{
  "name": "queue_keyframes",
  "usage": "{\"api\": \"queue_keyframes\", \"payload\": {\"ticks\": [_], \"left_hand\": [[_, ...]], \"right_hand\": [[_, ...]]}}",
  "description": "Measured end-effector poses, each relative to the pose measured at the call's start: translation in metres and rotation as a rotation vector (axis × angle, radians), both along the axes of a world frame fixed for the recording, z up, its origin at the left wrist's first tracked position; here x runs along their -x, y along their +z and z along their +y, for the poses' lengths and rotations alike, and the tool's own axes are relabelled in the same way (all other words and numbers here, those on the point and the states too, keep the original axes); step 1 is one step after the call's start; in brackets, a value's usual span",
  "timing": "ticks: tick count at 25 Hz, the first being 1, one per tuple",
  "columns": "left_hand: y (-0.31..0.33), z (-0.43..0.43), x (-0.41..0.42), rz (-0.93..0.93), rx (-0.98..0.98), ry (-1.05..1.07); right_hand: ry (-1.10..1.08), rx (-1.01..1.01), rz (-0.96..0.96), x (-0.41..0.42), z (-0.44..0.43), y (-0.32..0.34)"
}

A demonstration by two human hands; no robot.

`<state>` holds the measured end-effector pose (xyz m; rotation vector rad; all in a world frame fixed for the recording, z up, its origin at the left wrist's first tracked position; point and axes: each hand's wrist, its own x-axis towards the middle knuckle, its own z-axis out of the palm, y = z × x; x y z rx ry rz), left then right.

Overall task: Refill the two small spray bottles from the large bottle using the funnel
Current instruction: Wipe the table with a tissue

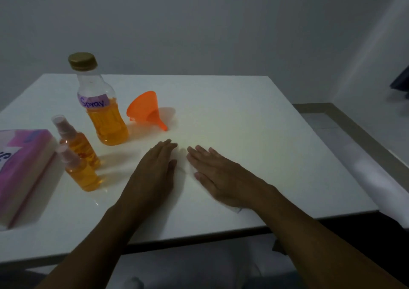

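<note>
Both my hands lie flat and open on the counter [243, 116], left hand [152, 175] beside right hand [223, 178], holding nothing; funnel [146, 109] lies tipped beyond them.

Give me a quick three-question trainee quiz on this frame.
1. True or false: the large clear plastic bottle with the gold cap is uncapped.
2. The orange plastic funnel: A) lies on its side on the white table, B) sits in a bottle neck, C) is held.
3. What do the left hand and right hand hold?

Key: 1 false. 2 A. 3 nothing; both lie flat, though something white shows under the right hand.
</note>
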<state>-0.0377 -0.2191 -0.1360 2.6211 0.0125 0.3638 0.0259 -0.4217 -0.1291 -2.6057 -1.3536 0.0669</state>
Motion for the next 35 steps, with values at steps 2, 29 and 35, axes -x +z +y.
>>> {"api": "queue_keyframes", "payload": {"ticks": [2,29,35], "left_hand": [[-0.007,-0.002,0.013,0.006,-0.092,0.019],[-0.005,-0.007,0.020,0.065,-0.244,0.119],[-0.004,-0.010,0.017,0.079,-0.258,0.110]], "right_hand": [[-0.024,0.023,-0.008,0.004,-0.002,0.003],[-0.210,0.040,-0.057,-0.043,-0.070,0.002],[-0.836,0.078,0.053,-0.114,-0.111,0.014]]}}
